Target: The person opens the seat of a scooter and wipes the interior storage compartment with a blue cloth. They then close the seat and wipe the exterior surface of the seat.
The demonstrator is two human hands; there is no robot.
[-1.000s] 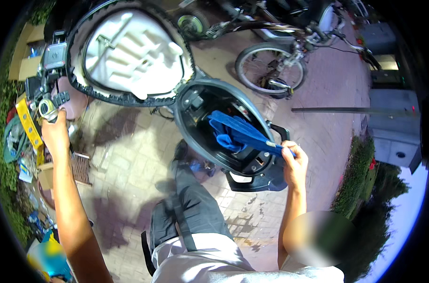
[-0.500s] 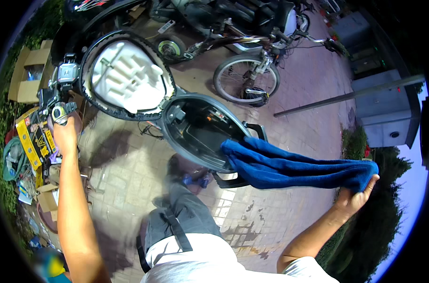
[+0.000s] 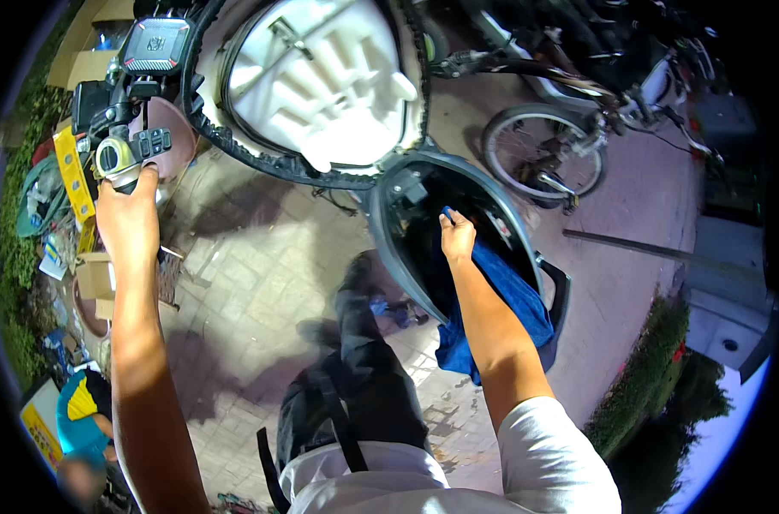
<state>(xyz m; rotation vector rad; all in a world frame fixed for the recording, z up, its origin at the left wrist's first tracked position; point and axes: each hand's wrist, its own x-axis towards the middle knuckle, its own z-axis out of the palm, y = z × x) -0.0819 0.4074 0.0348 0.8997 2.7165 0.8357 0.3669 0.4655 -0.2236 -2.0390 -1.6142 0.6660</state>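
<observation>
My left hand (image 3: 128, 210) is closed round the scooter's handlebar grip (image 3: 126, 182), just below the switch housing (image 3: 115, 156). My right hand (image 3: 458, 238) reaches into the dark under-seat storage box (image 3: 388, 244) and pinches the end of a blue cloth (image 3: 513, 295). The cloth runs from my fingers under my forearm and drapes over the box's rear edge. Above the box stands the raised seat (image 3: 321, 94), its white moulded underside facing me. What lies deeper in the box is too dark to make out.
A parked bicycle (image 3: 545, 154) stands to the far right. Cartons (image 3: 94, 278) and clutter lie along the left side beside a hedge. Another person in a teal top (image 3: 79, 424) is at the lower left. A pole (image 3: 625, 242) crosses the right side.
My right hand has swung the cloth's end from far right, outside, into the storage box. The cloth is now bunched over its rear edge. My left hand keeps its hold on the grip.
</observation>
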